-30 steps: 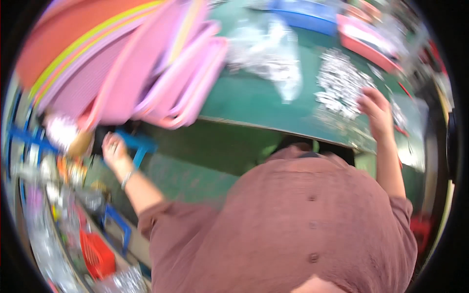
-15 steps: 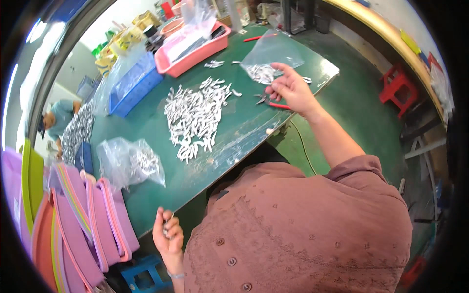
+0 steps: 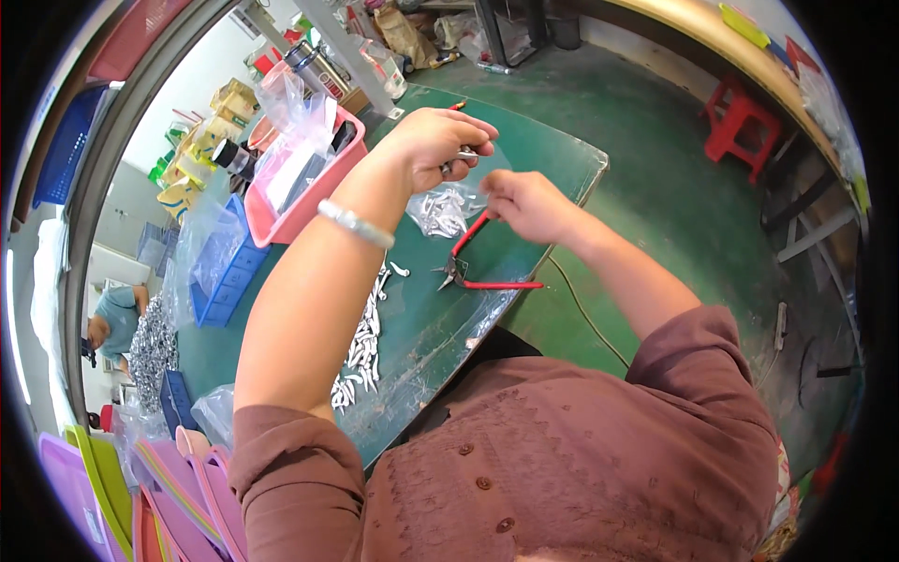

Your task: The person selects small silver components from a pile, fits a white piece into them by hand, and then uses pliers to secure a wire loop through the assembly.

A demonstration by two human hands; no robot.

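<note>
My left hand [image 3: 445,150] is over the far part of the green table [image 3: 426,309], its fingers curled round a few small silver metal pieces [image 3: 461,155]. Just to its right, my right hand [image 3: 529,206] has thumb and fingers pinched at the edge of a clear plastic bag [image 3: 438,217]. Similar silvery-white pieces lie inside that bag. Below the hands rest red-handled pliers [image 3: 457,270] with spread handles, one handle end close to my right fingertips. A pile of the same curved pieces [image 3: 361,351] is partly hidden behind my left forearm.
Left of my forearm stand a pink tray [image 3: 272,225] with bags in it and a blue bin [image 3: 229,286]. Purple baskets [image 3: 178,487] are stacked at lower left. Another person [image 3: 117,323] sits by a heap of metal pieces. A red stool [image 3: 740,126] stands at far right.
My left hand has swung from the near left table edge up to the bag. My right hand's open fingers have closed to a pinch. The view has shifted.
</note>
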